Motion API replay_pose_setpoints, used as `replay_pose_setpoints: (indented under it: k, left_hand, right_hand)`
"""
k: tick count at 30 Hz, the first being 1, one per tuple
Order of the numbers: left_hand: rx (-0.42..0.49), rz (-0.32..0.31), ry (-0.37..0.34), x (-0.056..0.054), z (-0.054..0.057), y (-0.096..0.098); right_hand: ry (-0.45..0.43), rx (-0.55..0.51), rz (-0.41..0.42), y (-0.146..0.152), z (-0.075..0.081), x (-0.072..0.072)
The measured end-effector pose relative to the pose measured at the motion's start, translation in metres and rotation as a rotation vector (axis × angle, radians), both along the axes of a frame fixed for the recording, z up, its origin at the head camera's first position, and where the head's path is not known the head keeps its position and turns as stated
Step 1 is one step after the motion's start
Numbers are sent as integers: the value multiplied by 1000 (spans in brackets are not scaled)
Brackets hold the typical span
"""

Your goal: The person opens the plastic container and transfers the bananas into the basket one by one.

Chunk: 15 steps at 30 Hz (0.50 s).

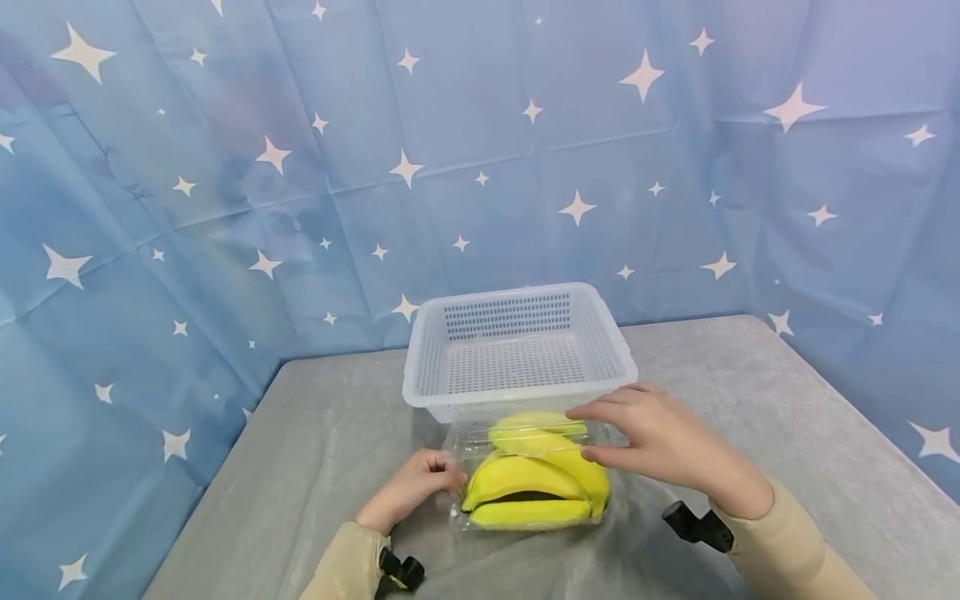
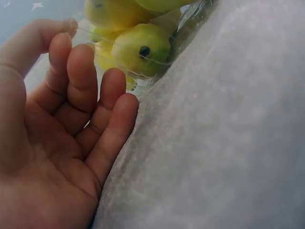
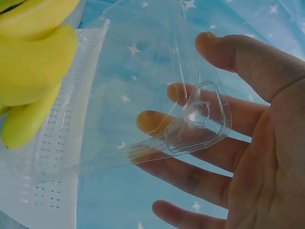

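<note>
A clear plastic clamshell box (image 1: 463, 442) sits on the table with several yellow bananas (image 1: 525, 477) inside. At its left edge is my left hand (image 1: 420, 483), its thumb and index fingertip pinching the rim; in the left wrist view the other fingers of this hand (image 2: 71, 109) are bent beside the banana ends (image 2: 141, 50). My right hand (image 1: 660, 437) reaches over the box's right side. Seen from the right wrist, a clear plastic corner with a molded tab (image 3: 198, 117) lies between the spread, fairly straight fingers (image 3: 195, 183) and the thumb, which stands apart.
A white perforated basket (image 1: 517, 387) stands right behind the box, near the table's back edge. Grey cloth covers the table (image 1: 322, 467). A blue curtain with white stars (image 1: 480, 150) hangs behind and at both sides. Black cameras sit on both wrists.
</note>
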<state>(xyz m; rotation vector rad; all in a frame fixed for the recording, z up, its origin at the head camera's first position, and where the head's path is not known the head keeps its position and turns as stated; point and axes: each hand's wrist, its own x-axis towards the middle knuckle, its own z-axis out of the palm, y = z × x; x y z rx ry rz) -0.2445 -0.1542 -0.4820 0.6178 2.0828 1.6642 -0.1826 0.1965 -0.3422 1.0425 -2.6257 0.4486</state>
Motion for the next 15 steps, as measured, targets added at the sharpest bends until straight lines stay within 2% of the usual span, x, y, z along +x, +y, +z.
replay_pose_setpoints:
  k: [8,15]
  left_hand:
    - [14,-60,11,1,-1,2]
    - [5,-68,16,1,-1,3]
  right_hand:
    - [8,-9,13,5,2,0]
    - [34,-13,17,8,4,-1]
